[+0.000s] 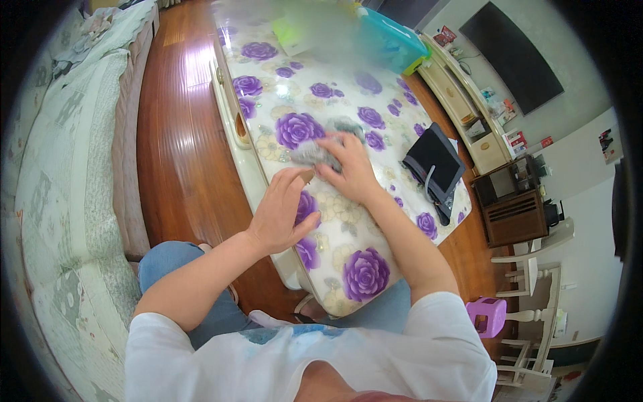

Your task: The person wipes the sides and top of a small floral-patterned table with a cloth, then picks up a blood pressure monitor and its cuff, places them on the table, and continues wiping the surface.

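Observation:
My right hand is over the tablecloth with its fingers on a grey, fluffy-looking piece of cloth, blurred by motion. A second grey-green blurred patch shows just beyond the fingers; I cannot tell whether it is part of the same cloth. Close by on the left, my left hand is raised near the table's edge, thumb apart from the fingers. A small brownish patch shows at its fingertips, too unclear to name. Under both hands lies a white tablecloth printed with purple roses.
A black fabric case with a grey strap lies at the table's right side. A teal plastic bin stands beyond the far end. The bed or sofa with a quilted cover is left, across the wooden floor. A pink stool stands right.

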